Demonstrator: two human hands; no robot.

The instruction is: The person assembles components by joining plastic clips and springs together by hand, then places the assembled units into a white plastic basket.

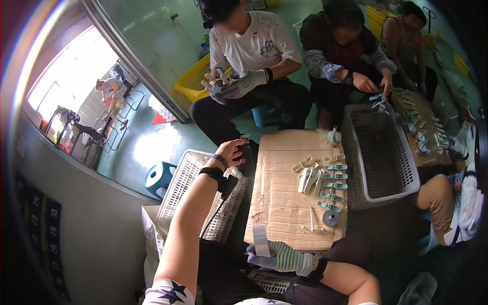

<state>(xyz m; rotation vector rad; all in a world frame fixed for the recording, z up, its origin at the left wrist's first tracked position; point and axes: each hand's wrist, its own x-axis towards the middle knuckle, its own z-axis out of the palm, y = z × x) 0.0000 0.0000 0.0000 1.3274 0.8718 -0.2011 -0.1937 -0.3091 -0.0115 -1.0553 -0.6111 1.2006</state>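
Striped knit covers the right hand (284, 256), which, in the head camera's view, pinches a pale flat strip (261, 240) upright at the near edge of the cardboard (274, 178). Across from it, the bare left hand (231, 153) reaches out by the far end of a white basket (231, 213), fingers apart and loosely bent; I see nothing between them, though the palm is turned from me.

I would judge this a moment of handling between pieces: one hand keeps the strip while the other is away from it. Joining the two would call for bringing the left hand back over the basket's rim, low and unhurried.

Room is uneven. Bare cardboard lies open on its left half, but the right side is taken up by cream pieces (309, 180), a column of blue-green clips (334, 176), a white stick (311, 218) and a grey disc (330, 218). A grey crate (363, 195) stands close beside the right edge, a dark gap parts cardboard from basket, and a co-worker's knees sit just beyond the far side.
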